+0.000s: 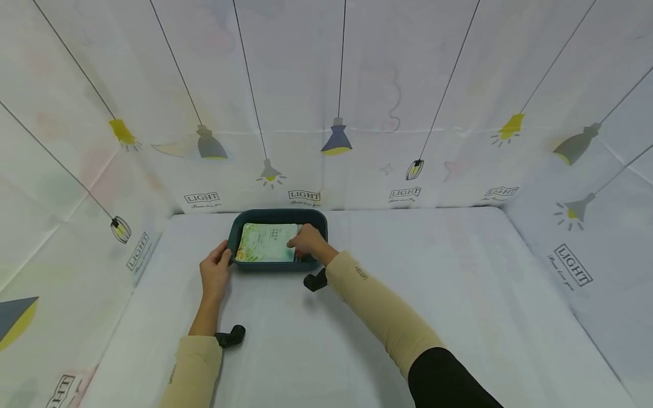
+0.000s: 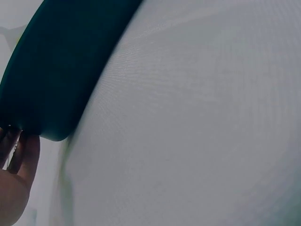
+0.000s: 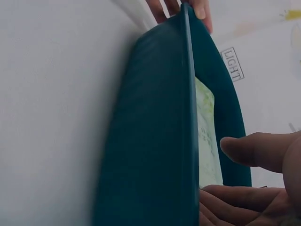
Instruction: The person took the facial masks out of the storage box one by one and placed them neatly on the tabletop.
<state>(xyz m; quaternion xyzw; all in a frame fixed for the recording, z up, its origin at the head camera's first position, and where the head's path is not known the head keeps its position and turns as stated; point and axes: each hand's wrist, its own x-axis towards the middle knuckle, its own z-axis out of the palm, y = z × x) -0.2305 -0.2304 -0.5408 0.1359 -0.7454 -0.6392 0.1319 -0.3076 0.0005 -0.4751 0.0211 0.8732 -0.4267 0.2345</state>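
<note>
— At left, what do you record?
— Your left hand (image 1: 215, 276) pinches the dark green tray (image 1: 265, 266) by its left end, thumb inside, fingers outside.
— And within?
— Your printed pale green packet (image 1: 265, 242) lies in the tray, on the white table (image 1: 459, 294).
— At right?
— Your right hand (image 1: 310, 242) is partly open, gripping nothing, thumb spread from fingers, at the packet's right edge.

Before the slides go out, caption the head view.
The left hand grips one end of a dark teal tray while the right hand reaches inside at a pale green printed packet.
</note>
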